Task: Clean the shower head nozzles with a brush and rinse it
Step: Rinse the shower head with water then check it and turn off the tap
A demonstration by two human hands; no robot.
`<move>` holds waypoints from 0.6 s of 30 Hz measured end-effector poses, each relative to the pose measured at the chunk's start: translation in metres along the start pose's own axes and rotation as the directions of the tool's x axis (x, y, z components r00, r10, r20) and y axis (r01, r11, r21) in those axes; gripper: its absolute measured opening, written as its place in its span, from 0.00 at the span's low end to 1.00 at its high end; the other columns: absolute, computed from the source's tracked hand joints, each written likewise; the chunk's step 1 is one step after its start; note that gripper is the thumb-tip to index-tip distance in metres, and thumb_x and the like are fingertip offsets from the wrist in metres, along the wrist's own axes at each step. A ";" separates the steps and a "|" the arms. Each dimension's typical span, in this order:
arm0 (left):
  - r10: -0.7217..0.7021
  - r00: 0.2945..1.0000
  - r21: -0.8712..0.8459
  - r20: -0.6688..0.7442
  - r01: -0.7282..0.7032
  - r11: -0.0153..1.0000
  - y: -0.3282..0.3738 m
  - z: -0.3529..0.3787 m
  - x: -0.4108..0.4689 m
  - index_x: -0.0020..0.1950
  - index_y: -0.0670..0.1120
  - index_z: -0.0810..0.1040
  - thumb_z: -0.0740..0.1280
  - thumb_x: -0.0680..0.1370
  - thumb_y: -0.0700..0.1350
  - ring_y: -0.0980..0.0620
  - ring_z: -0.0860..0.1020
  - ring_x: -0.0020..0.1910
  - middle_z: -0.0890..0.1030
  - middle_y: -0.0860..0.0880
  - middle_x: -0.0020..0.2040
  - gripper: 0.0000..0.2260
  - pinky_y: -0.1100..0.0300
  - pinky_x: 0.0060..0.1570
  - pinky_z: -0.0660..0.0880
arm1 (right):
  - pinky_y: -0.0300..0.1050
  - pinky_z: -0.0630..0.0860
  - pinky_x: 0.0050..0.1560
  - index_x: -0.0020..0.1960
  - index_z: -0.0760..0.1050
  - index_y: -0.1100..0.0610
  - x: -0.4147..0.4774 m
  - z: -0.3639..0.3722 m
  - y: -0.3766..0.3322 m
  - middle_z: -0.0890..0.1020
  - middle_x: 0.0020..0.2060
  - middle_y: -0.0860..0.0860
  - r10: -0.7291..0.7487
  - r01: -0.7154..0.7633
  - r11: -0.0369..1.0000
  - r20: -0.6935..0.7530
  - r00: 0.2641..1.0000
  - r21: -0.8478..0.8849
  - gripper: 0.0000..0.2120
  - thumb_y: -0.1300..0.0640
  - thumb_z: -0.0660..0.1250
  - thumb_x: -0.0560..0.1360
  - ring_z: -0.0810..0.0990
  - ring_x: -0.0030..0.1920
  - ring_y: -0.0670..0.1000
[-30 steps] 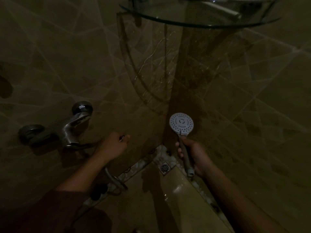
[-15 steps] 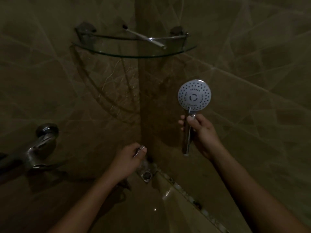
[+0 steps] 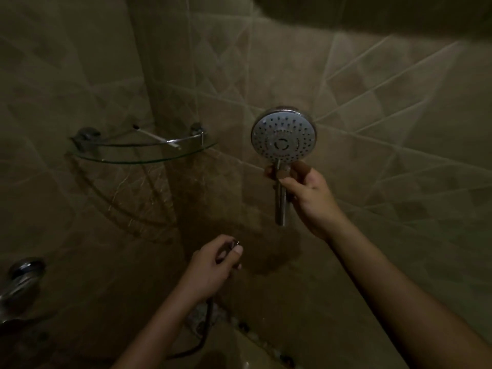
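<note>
The right hand (image 3: 306, 194), gripping the handle (image 3: 281, 209), had raised the shower head (image 3: 283, 142) from low near the floor to glass shelf (image 3: 143, 159) height, nozzles facing the person, while the left hand (image 3: 214, 263) pinched what looked like a hose (image 3: 209, 319) end, so with no brush in sight, scrubbing seemed unstarted.

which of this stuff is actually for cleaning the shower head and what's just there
For the job: shower head, gripped by its handle in the right hand; hose, its end held in the left hand.

Just there: glass corner shelf; thin rod lying on it, too dim to tell if it is a brush; wall tap.
</note>
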State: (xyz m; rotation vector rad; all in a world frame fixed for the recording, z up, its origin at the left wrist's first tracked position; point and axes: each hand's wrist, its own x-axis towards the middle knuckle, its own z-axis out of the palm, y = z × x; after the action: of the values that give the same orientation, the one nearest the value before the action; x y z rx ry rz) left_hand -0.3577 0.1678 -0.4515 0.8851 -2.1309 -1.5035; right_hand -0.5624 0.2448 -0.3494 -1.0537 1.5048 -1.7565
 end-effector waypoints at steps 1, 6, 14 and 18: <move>0.015 1.000 -0.004 -0.007 -0.015 1.000 0.009 0.005 -0.004 0.51 0.54 0.80 0.66 0.81 0.51 0.54 0.86 0.44 0.85 0.51 0.41 0.04 0.49 0.48 0.81 | 0.40 0.77 0.54 0.65 0.73 0.59 -0.003 -0.006 -0.010 0.84 0.55 0.53 -0.014 0.014 1.000 -0.006 1.000 0.006 0.16 0.70 0.60 0.80 0.82 0.59 0.49; 0.037 0.998 -0.046 -0.051 -0.039 0.998 0.047 0.027 -0.023 0.54 0.55 0.79 0.67 0.80 0.50 0.55 0.86 0.47 0.85 0.52 0.44 0.04 0.46 0.51 0.83 | 0.44 0.77 0.55 0.60 0.75 0.57 -0.019 -0.028 -0.052 0.85 0.51 0.53 -0.098 0.098 0.995 -0.018 0.995 0.034 0.13 0.69 0.62 0.80 0.84 0.56 0.50; 0.114 0.989 -0.037 -0.090 -0.118 0.992 0.081 0.063 -0.056 0.58 0.56 0.78 0.69 0.80 0.48 0.54 0.85 0.49 0.85 0.50 0.49 0.08 0.52 0.51 0.83 | 0.60 0.74 0.60 0.62 0.76 0.60 -0.047 -0.051 -0.086 0.85 0.49 0.52 -0.121 0.123 0.991 -0.047 0.992 0.055 0.12 0.64 0.66 0.79 0.82 0.60 0.58; 0.130 0.986 -0.043 -0.103 -0.135 0.990 0.086 0.073 -0.065 0.60 0.55 0.77 0.69 0.79 0.47 0.54 0.85 0.46 0.85 0.50 0.50 0.09 0.57 0.48 0.82 | 0.58 0.76 0.58 0.62 0.75 0.61 -0.060 -0.054 -0.083 0.86 0.51 0.53 -0.090 0.093 0.993 -0.036 0.995 0.072 0.12 0.65 0.65 0.79 0.84 0.58 0.57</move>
State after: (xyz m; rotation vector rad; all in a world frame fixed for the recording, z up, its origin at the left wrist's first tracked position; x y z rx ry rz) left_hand -0.3798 0.2829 -0.3940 0.7691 -2.0289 -1.4100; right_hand -0.5734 0.3379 -0.2813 -1.0767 1.4196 -1.8861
